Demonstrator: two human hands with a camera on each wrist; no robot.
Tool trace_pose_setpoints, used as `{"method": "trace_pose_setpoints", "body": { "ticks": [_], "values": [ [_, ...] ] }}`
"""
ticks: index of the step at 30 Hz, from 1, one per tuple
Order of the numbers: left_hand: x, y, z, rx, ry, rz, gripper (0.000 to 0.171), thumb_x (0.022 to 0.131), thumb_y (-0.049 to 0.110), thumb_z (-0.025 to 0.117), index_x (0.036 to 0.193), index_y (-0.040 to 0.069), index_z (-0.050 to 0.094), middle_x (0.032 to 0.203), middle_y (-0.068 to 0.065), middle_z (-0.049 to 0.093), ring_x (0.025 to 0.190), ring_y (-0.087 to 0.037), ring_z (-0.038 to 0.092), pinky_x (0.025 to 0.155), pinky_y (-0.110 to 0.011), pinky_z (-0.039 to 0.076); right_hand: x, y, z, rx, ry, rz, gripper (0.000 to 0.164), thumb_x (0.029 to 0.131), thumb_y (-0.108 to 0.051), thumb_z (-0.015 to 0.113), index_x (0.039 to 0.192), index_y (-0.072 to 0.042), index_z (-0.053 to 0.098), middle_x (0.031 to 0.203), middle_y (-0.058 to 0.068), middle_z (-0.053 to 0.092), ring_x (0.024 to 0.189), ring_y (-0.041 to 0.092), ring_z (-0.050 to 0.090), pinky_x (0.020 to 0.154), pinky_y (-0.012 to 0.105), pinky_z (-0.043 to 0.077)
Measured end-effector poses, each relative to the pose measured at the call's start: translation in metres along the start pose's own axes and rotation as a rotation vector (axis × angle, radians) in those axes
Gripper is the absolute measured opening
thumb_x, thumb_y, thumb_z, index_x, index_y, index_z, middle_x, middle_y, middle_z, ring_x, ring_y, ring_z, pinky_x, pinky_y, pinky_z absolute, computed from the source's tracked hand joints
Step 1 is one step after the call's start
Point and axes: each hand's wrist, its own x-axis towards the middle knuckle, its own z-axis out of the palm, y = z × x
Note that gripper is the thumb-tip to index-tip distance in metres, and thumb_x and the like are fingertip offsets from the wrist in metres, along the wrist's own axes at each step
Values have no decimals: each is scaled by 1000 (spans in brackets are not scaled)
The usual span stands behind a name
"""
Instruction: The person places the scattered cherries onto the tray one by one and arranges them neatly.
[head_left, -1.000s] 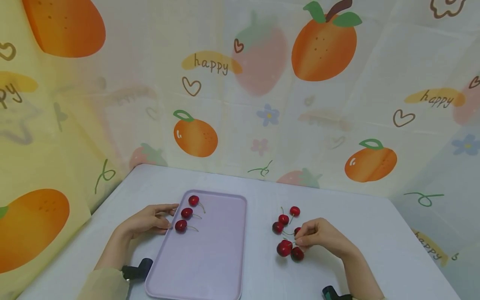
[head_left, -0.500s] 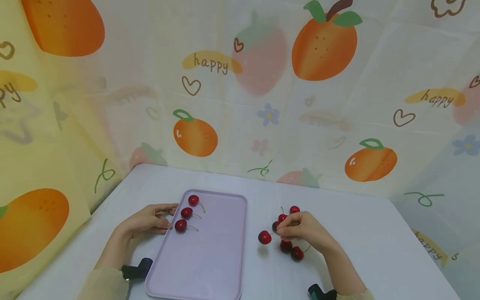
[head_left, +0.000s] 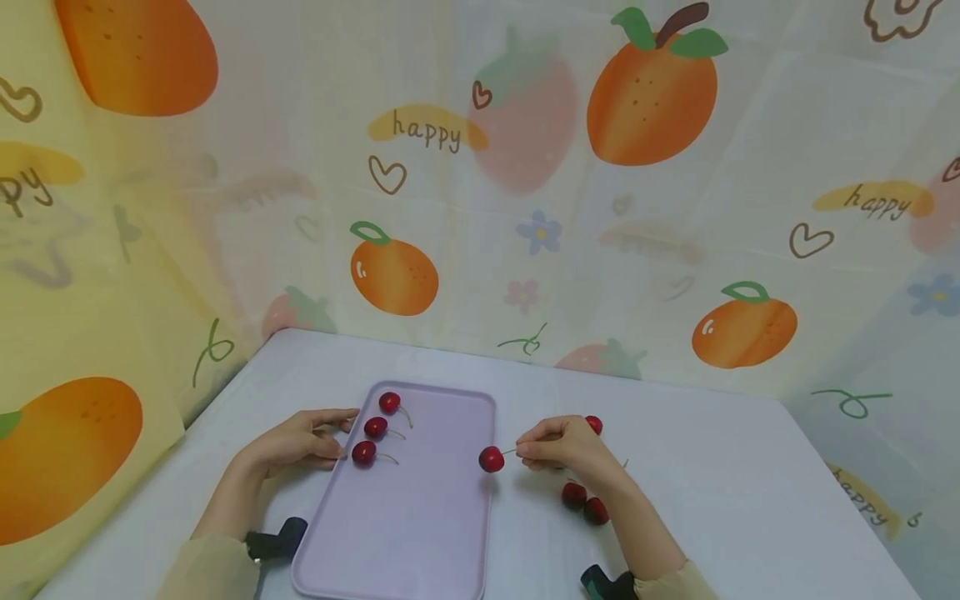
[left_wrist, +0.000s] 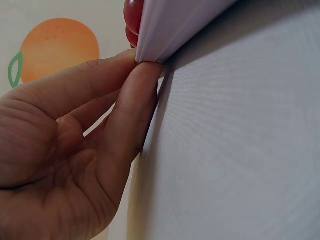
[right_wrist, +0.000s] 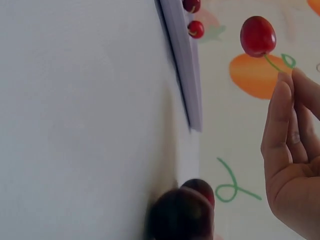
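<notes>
A red cherry is hanging just left of the right hand, in the air at the right rim of the lilac tray. That hand's thumb and fingertips are coming together, pinching the cherry's thin green stem. Beside and beyond it, loose cherries are lying on the white table, the hand partly hiding them. The left hand is pinching the tray's left rim; just right of its fingers, three more cherries are lying in a column. Beyond both hands, a fruit-printed cloth is hanging.
</notes>
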Motion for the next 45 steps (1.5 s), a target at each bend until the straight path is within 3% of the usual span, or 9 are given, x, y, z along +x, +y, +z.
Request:
{"method": "trace_pose_setpoints", "body": {
  "ticks": [6,14,25,37,45],
  "values": [
    [0,0,0,-6,-5,-2,67,82,10,64,142,5,36,128,-21,44,83,-15,61,73,-27,58,11,-5,13,30,21,-11,34,72,-26,78,94,-1,70,83,4,73,76,20,70,75,31,59],
    [0,0,0,2,-13,4,68,82,9,64,142,3,35,128,-23,44,82,-14,61,73,-26,58,24,-14,39,96,-17,-80,32,76,-19,76,97,4,69,80,0,72,70,11,68,73,31,59],
    [1,0,0,-1,-13,1,68,82,10,65,143,4,35,129,-23,43,83,-13,62,74,-27,58,38,-32,74,172,6,-91,32,74,-18,77,96,4,70,82,4,72,68,11,69,71,30,59],
    [1,-1,-1,3,-10,4,67,81,10,65,142,5,36,128,-23,44,83,-14,61,74,-27,58,45,-36,110,264,3,-91,29,76,-8,74,97,11,68,77,6,72,62,8,67,67,29,59],
    [2,0,0,-6,-5,6,69,80,8,65,142,3,36,130,-25,43,84,-15,61,74,-29,58,43,-40,135,298,10,-85,25,76,-7,74,94,9,69,80,12,72,62,9,66,66,30,59]
  ]
}}
